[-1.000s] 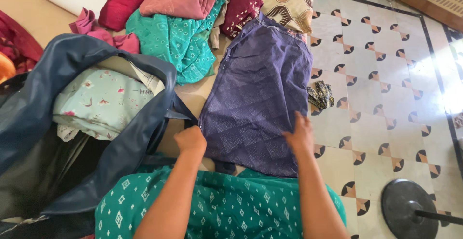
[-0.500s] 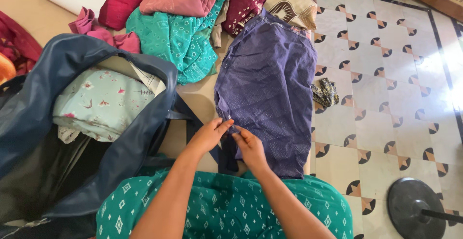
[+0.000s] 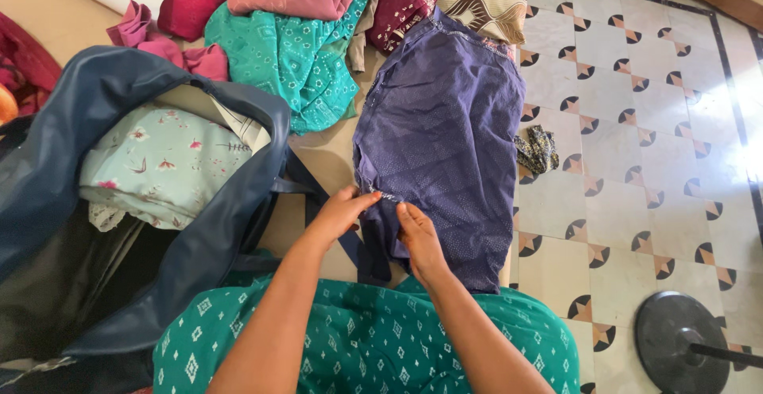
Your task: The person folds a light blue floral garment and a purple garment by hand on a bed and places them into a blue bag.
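A purple dotted garment [image 3: 445,131] lies spread flat over the edge of a beige mat, partly on the tiled floor. My left hand [image 3: 343,213] pinches its near left edge between thumb and fingers. Right beside it, my right hand [image 3: 417,235] grips the same edge of the cloth, fingers closed on a fold. The two hands almost touch. My lap in a teal patterned dress [image 3: 366,338] fills the bottom of the view.
A large open dark blue bag [image 3: 87,116] at the left holds a pale mint floral cloth [image 3: 151,163]. A pile of teal [image 3: 286,60], pink and maroon clothes lies beyond. A small dark rag [image 3: 537,149] and a round black stand base [image 3: 683,346] are on the floor tiles.
A second ago my hands were apart on the garment's near edge. They came together at its near left edge and now pinch the fabric there.
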